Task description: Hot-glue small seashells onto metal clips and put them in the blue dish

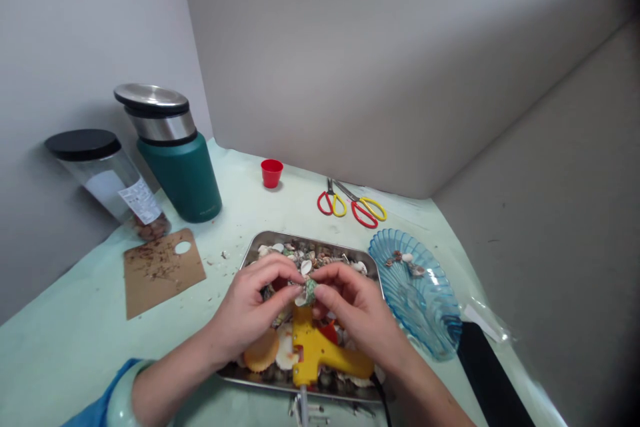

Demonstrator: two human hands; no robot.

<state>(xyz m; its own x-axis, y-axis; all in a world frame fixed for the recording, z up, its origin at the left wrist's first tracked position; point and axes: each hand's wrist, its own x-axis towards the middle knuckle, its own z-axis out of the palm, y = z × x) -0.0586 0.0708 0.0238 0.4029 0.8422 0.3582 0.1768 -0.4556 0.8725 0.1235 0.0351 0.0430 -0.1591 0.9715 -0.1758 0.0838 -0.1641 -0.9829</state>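
Note:
Over the metal tray (265, 237), a small green-and-white seashell (309, 291) is pinched between my two hands. My left hand (257, 297) has thumb and fingertips closed at its left side; whether a second small piece is in them is too small to tell. From the right, my right hand (357, 303) grips the shell with thumb and forefinger. Just below the hands lies a yellow hot glue gun (313, 350) across the tray, its black cord running off the near side. Loose shells fill the tray, among them an orange scallop shell (261, 350); my hands hide part of them.
A blue shell-shaped dish (420, 307) with a few shells sits right of the tray. Behind are two pairs of scissors (365, 210) and a red cup (272, 174). At left stand a green bottle (183, 177) and a tilted clear jar (107, 177), near stained cardboard (163, 273).

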